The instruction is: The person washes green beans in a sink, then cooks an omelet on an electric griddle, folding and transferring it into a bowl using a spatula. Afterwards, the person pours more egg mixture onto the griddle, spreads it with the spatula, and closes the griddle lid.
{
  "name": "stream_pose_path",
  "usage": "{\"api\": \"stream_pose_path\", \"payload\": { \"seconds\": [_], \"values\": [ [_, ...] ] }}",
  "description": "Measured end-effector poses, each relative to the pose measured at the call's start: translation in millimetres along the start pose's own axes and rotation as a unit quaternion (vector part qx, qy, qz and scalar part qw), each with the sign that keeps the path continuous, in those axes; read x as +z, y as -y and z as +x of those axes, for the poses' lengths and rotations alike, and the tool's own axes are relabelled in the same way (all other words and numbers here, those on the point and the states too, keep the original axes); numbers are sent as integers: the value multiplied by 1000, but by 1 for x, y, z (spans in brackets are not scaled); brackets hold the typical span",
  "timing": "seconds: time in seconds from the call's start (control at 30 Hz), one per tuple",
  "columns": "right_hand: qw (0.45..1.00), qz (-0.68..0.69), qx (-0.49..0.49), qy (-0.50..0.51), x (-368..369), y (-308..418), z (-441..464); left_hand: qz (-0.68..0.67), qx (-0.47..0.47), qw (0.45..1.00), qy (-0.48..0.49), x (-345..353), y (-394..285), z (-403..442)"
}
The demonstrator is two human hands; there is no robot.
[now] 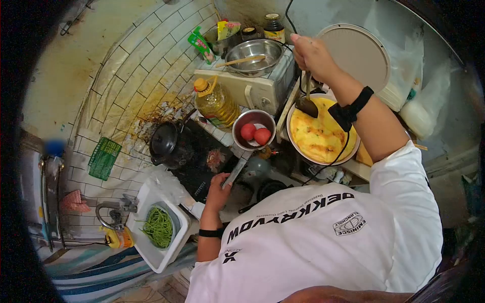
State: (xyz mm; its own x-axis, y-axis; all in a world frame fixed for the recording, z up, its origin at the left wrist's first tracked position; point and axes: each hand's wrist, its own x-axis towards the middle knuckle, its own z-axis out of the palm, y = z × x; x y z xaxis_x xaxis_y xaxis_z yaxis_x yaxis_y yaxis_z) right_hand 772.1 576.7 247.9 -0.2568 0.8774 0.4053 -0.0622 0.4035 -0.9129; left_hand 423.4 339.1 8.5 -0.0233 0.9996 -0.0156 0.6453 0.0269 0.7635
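I'm watching both hands working well apart, each closed on a handle. My right hand [312, 55] is gripping the upper end of a dark spatula [307, 107], its head pointing down over the round pan [289, 132]. Thick yellow egg [316, 139], browned in patches, is filling that pan; the spatula head is sitting near the far-left edge, can't tell how firmly it's touching. A round beige lid [353, 55] is standing just behind the pan.

My left hand [218, 191] is wrapping around the handle of a small steel pot [270, 121]. Two red tomato-like rounds [262, 136] are lying inside it. Pot is hanging or resting left of the pan; can't tell which.

Around them: the oil bottle [217, 106], yellow-capped, is standing just beside the small pot. A steel bowl [273, 53] is sitting on a white appliance [257, 96], wooden chopsticks [237, 61] lying across it. Farther left, a lidded black pot [166, 140] is sitting by the dark cooktop [194, 174]; green beans [158, 227] are lying in a bowl inside the white sink [172, 252].
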Motion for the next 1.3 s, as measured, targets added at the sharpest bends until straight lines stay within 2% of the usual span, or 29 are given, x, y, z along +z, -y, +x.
{"api": "stream_pose_path", "payload": {
  "seconds": [0.1,0.17,0.2,0.27,0.3,0.33,0.37,0.47,0.53,0.63,0.67,0.73,0.77,0.83,0.87,0.9,0.97,1.0,1.03,1.1,1.17,1.23,1.3],
  "values": [
    [999,2,14,-44,-10,-12,18,-44,24,999,11,3,5,3],
    [983,-126,-81,-104,-22,-18,22,-57,2,998,21,3,-6,6],
    [984,-123,-77,-106,-33,-23,22,-49,-3,998,30,3,-10,8],
    [955,-205,-161,-138,-55,-35,17,-40,-13,998,42,4,-13,12],
    [956,-204,-158,-137,-57,-28,6,-48,-9,998,51,6,-11,16],
    [983,-57,-67,-159,-58,-11,-9,-57,-5,997,59,9,-7,19],
    [980,91,26,-175,-58,-1,-24,-58,-6,997,59,13,-2,23],
    [980,143,-10,-141,-63,9,-70,-66,4,995,74,21,3,30],
    [988,115,-50,-87,-66,11,-105,-23,13,996,86,22,-9,31],
    [984,70,-96,-131,-67,14,-148,-16,0,994,111,24,-22,36],
    [985,64,-93,-134,-71,12,-159,-33,43,991,119,27,-16,40],
    [966,-106,-56,-229,-83,12,-183,-10,48,990,131,27,-25,48],
    [964,-113,-53,-234,-87,19,-196,18,51,989,136,28,-28,51],
    [906,-374,-33,-196,-95,34,-221,-13,45,989,142,36,-22,59],
    [894,-409,-4,-183,-104,37,-234,-23,38,988,146,39,-19,63],
    [891,-414,1,-187,-106,37,-244,-34,32,988,150,40,-19,68],
    [895,-358,35,-265,-110,36,-266,-10,54,985,164,39,-22,74],
    [903,-265,194,-276,-113,46,-276,-4,56,986,159,40,-24,75],
    [901,-267,197,-280,-119,45,-288,2,58,986,154,39,-24,77],
    [913,-205,269,-229,-128,40,-309,19,61,982,175,40,-25,81],
    [904,-226,305,-196,-128,44,-317,18,52,984,168,37,-41,80],
    [879,-182,422,-129,-128,37,-325,24,48,983,175,37,-47,80],
    [876,-163,442,-104,-126,25,-331,28,44,982,180,40,-48,80]
  ]
}}
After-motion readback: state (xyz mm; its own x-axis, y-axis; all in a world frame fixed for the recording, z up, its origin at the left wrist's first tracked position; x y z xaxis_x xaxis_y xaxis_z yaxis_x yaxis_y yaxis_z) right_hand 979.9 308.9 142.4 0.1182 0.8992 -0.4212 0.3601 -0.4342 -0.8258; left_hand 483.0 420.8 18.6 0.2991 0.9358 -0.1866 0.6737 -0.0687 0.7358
